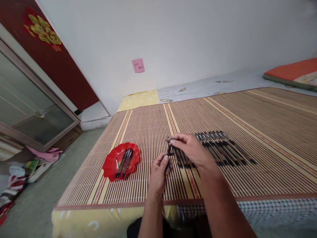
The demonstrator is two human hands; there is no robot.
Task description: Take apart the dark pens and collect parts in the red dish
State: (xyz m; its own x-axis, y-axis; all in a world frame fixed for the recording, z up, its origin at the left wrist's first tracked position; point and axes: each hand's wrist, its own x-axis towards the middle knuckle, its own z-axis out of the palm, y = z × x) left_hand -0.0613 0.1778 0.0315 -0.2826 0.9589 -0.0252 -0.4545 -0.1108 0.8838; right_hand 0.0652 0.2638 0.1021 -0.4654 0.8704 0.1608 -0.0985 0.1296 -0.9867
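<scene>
Between my two hands is a black pen [169, 149], held over the striped mat and partly hidden by fingers. My left hand [158, 170] is closed around its lower part. My right hand [188, 147] pinches at the upper end with thumb and forefinger. Just beyond and below my right hand, a row of several black pens [223, 150] lies side by side on the mat; my hand and forearm cover part of the row. Left of my hands stands a red scalloped plate [108, 164] with a few black pens [127, 162] and a small white stick [117, 163] in it.
The striped bamboo mat [148, 132] covers a bed, with yellow and checked cloth along its edges. An orange folded quilt [292, 71] lies at the far right. A pink note [138, 65] is on the wall. Clothes [16, 180] lie on the floor at left.
</scene>
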